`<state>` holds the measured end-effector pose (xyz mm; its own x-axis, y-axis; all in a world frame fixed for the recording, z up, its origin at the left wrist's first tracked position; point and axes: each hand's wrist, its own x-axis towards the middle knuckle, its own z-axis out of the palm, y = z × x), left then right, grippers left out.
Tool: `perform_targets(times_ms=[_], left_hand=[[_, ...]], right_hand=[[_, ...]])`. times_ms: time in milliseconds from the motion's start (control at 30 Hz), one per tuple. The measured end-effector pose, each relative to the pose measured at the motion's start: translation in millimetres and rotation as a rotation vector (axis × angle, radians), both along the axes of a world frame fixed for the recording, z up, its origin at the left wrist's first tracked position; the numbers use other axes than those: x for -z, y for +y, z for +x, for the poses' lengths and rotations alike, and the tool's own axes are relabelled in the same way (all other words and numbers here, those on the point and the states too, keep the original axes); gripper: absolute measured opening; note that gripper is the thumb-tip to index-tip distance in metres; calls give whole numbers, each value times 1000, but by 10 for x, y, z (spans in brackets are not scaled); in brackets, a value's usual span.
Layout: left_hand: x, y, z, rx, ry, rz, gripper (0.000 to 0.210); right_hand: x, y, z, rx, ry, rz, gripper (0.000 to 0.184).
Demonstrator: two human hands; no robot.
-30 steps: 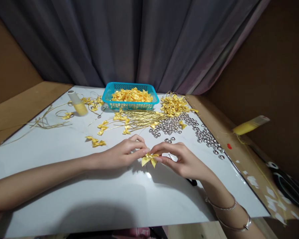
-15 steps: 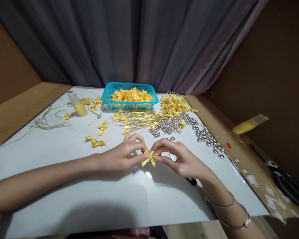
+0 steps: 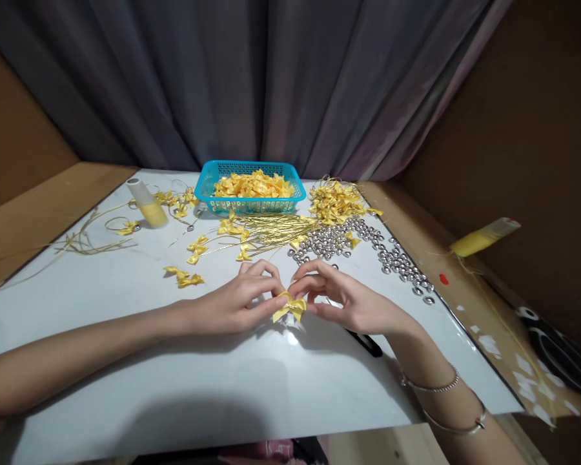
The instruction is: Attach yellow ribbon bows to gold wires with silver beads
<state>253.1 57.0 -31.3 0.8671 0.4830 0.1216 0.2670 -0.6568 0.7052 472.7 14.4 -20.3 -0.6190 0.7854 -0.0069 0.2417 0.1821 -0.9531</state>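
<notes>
Between my two hands is a small yellow ribbon bow (image 3: pixel 289 307) with a gold band at its middle, held just above the white table. My left hand (image 3: pixel 252 300) pinches the bow's left side between thumb and fingers. At its right edge, my right hand (image 3: pixel 351 302) is curled, thumb in front and fingertips partly hidden behind the bow. A black-handled tool (image 3: pixel 365 342) lies under my right hand, its thin end partly covered. Loose yellow bows (image 3: pixel 186 276) lie beyond my left forearm. Small silver beads (image 3: pixel 322 242) are spread beyond my right hand.
A blue basket (image 3: pixel 249 205) of yellow bows stands at the back. Gold cords (image 3: pixel 275 231) lie before it, beside a pile of corded bows (image 3: pixel 336 201). A yellow-filled bottle (image 3: pixel 148 205) stands left. Black-handled scissors (image 3: pixel 556 352) and another yellow-filled container (image 3: pixel 484 237) are at right.
The bow has tilted and its tails have shifted in my fingers. My right hand's fingers have lifted and spread slightly. More of the black-handled tool shows beneath it.
</notes>
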Motion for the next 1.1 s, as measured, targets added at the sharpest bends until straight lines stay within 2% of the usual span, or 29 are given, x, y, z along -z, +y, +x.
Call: perform_targets(times_ms=[133,267,467,700,933,1100], left_hand=[[-5,11,0,-11,-6,-26,22],[-18,11,3,-2,-8,-74,22],[-31,10,10,-6,18,-106,24],[-56,-2,17,10,91,-160,25],[-94,-16,24,-26,109,-270,31],[-100,-17,42,-20,82,-314,29]], right_hand=[[-21,-7,11,-16,20,-39,26],[-10,-1,25,10,51,-36,20],[83,38,-10,30,195,-170,11],[179,64,-38,33,274,-260,17],[151,60,-14,3,276,-258,19],[140,55,-38,52,152,-157,12]])
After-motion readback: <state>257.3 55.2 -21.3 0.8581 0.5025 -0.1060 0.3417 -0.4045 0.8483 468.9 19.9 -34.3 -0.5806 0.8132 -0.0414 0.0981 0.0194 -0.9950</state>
